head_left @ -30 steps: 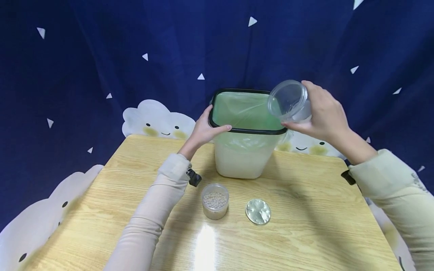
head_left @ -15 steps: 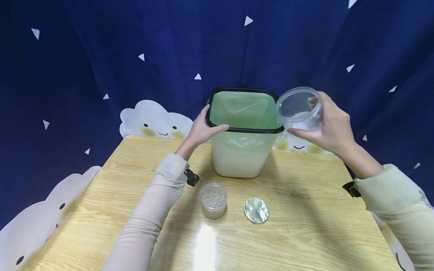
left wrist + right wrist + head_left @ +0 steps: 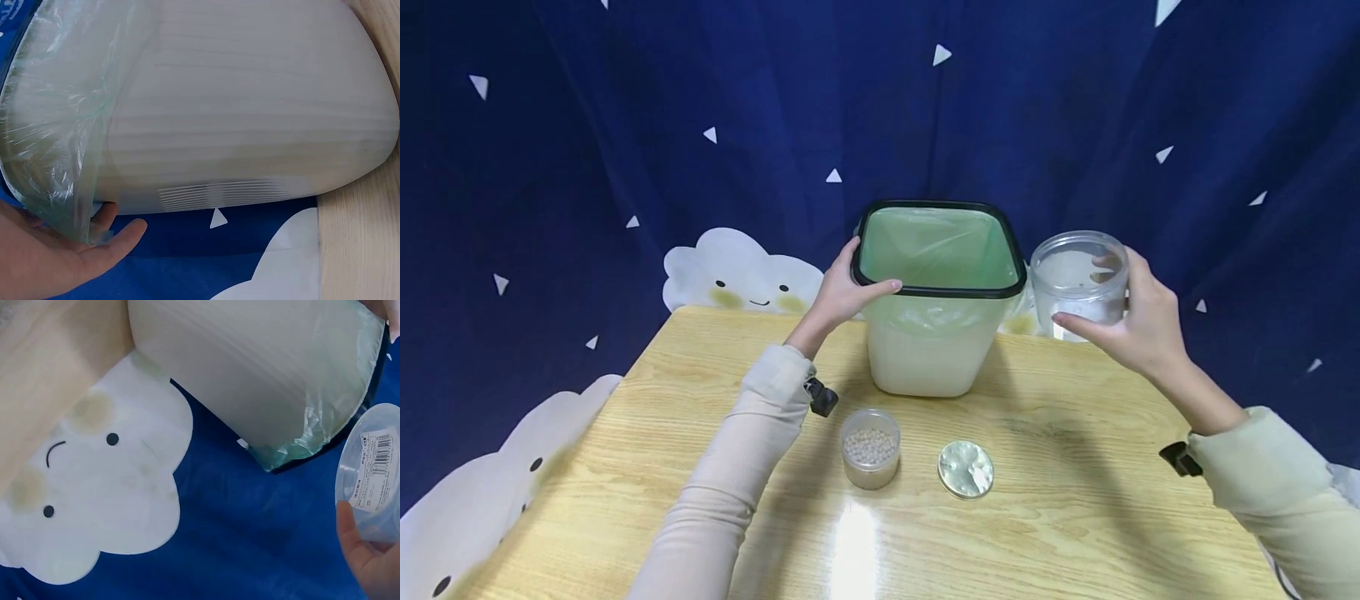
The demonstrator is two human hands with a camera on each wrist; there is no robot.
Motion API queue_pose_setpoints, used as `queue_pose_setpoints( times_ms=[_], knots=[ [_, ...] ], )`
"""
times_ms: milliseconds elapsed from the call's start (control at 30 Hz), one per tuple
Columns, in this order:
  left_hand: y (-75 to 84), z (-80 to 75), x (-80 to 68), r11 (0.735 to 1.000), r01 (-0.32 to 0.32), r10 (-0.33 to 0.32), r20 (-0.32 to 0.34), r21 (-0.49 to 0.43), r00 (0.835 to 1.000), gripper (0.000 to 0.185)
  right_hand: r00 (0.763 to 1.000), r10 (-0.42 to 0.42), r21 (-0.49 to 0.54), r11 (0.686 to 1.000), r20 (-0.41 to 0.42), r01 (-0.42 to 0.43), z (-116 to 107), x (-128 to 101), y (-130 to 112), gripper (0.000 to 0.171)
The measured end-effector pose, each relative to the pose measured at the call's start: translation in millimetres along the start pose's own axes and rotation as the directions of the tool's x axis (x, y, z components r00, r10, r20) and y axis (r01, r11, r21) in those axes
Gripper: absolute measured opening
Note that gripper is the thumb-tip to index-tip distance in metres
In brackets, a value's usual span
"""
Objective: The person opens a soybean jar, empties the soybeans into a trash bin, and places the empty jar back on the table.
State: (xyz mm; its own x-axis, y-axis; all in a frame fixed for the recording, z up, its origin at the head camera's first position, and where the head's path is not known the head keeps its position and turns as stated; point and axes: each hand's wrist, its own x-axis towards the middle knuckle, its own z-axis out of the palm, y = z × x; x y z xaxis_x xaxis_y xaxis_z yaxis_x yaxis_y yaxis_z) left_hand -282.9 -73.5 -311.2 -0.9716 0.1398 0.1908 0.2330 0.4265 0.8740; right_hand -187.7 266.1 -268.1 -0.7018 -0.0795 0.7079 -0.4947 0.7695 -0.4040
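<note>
In the head view, the right hand [image 3: 1138, 321] grips a clear jar [image 3: 1078, 283], fingers behind it and thumb across its near side. The jar is round, wide and see-through: fingers show through its wall, light glints on its lip, and its lower part looks whitish. It is held above the table [image 3: 722, 358] at the far edge, near the 3 o'clock side of a pale bin [image 3: 928, 358], its mouth facing up. The left hand [image 3: 842, 287] grips the bin's black rim [image 3: 955, 292] between 8 and 9 o'clock, thumb over the front; a green bag [image 3: 936, 250] lines the bin. A small tub [image 3: 871, 477] of beige beads [image 3: 870, 446] stands at the bin's 7 o'clock and a shiny lid [image 3: 966, 470] lies near its 6 o'clock.

One second earlier the jar tips over the rim's corner; now it is almost upright, lower and clear of the bin. The left hand keeps its hold.

In the left wrist view, the left hand sits around 8 o'clock, some fingers partly behind the bag's crinkled edge.

In the right wrist view, the jar is at 3 o'clock, partly cut off, showing a white barcode label [image 3: 377, 465].
</note>
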Motion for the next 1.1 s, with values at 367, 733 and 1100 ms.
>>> queue_pose_setpoints(
  times_ms=[367,733,1100],
  knots=[
    [-0.1,-0.6,-0.5,1.0,-0.009,0.009,-0.006,-0.009,1.0,0.1,0.994,0.111,0.004,0.994,0.005,-0.111,1.5,-30.5,12.5,0.092],
    [-1.6,-0.5,0.2,1.0,-0.007,0.007,-0.002,-0.005,1.0,0.1,0.977,0.208,0.053,0.976,0.034,-0.21,9.0,-66.4,23.0,0.093],
    [-1.5,0.2,-0.6,1.0,-0.007,0.007,0.0,-0.011,1.0,0.1,0.959,0.281,0.135,0.95,0.033,-0.283,24.7,-107.1,42.3,0.089]
  ],
)
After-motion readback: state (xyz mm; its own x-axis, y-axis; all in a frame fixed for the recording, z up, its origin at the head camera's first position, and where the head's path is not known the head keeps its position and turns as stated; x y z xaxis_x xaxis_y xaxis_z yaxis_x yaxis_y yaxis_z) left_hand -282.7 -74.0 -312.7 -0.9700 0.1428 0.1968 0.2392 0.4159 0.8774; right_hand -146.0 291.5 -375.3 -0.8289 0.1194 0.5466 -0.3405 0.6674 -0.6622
